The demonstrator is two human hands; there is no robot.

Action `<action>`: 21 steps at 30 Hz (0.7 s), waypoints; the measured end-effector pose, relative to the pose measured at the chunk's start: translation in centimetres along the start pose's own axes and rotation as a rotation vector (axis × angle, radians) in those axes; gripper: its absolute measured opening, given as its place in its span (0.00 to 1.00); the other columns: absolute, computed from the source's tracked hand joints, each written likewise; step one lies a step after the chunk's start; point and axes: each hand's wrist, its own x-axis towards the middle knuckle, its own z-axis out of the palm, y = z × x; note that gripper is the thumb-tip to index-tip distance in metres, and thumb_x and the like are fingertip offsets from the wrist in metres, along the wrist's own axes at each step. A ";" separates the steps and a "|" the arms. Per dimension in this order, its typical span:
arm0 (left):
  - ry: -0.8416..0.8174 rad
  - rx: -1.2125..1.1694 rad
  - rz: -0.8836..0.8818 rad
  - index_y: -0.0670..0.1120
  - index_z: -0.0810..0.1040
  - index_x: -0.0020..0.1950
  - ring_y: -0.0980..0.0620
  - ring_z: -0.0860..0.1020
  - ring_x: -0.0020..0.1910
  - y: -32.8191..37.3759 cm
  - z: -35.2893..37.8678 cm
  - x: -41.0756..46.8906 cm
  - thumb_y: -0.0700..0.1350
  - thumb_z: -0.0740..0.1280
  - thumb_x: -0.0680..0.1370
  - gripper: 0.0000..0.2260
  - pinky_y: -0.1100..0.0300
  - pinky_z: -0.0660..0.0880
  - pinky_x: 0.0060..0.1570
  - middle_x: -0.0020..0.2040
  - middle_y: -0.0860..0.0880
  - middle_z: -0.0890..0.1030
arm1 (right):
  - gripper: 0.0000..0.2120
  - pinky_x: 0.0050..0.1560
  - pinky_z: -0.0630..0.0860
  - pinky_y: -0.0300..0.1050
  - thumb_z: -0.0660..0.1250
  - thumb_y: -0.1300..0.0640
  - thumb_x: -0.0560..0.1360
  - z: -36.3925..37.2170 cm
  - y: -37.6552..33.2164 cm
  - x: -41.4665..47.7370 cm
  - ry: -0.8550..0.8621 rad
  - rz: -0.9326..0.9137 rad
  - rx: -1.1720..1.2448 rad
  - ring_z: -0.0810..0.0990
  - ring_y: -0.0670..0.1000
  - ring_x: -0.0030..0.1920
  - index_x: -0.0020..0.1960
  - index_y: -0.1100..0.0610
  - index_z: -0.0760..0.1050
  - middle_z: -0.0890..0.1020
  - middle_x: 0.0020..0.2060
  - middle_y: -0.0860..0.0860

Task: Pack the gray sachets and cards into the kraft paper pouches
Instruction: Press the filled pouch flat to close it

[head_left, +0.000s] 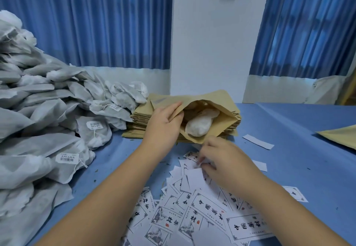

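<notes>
Currently, a brown kraft paper pouch with a pale gray fabric sachet inside is gripped at its open mouth by the left hand, atop a stack of flat kraft pouches. A small white card is pinched by the right hand among scattered printed cards.

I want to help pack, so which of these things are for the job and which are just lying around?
For the job: open pouch, held by the left hand; sachet inside it; sachet pile; pouch stack; cards, pinched by the right hand.
Just lying about: curtains; white pillar; blank paper slip, probably.
</notes>
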 end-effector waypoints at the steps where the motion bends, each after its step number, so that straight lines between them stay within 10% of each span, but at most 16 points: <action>1: -0.002 -0.004 -0.005 0.53 0.76 0.68 0.61 0.70 0.63 0.0 0.0 0.0 0.45 0.64 0.80 0.16 0.73 0.63 0.59 0.65 0.54 0.75 | 0.05 0.43 0.63 0.41 0.67 0.59 0.73 -0.5 -0.1 -0.1 0.019 0.003 -0.003 0.72 0.48 0.49 0.47 0.51 0.80 0.75 0.47 0.45; 9: 0.007 -0.042 -0.036 0.54 0.76 0.68 0.58 0.70 0.67 0.1 0.1 0.1 0.48 0.64 0.80 0.16 0.59 0.64 0.70 0.67 0.54 0.74 | 0.06 0.35 0.73 0.51 0.69 0.62 0.70 -3.4 -1.0 -0.9 0.296 0.039 0.082 0.73 0.49 0.37 0.41 0.54 0.73 0.73 0.36 0.44; 15: -0.033 -0.169 -0.092 0.56 0.74 0.69 0.51 0.73 0.66 0.1 0.0 0.1 0.51 0.63 0.80 0.17 0.47 0.70 0.67 0.68 0.54 0.74 | 0.09 0.36 0.67 0.35 0.69 0.66 0.69 -3.6 -0.9 -0.8 0.589 0.144 0.188 0.71 0.46 0.36 0.40 0.54 0.71 0.71 0.34 0.43; 21: -0.046 -0.182 -0.106 0.57 0.74 0.69 0.51 0.73 0.66 0.1 -0.2 0.1 0.51 0.62 0.80 0.17 0.47 0.70 0.67 0.68 0.55 0.73 | 0.02 0.26 0.70 0.47 0.66 0.64 0.67 -4.4 0.5 -1.6 0.629 -0.008 -0.062 0.72 0.51 0.32 0.39 0.59 0.74 0.74 0.36 0.49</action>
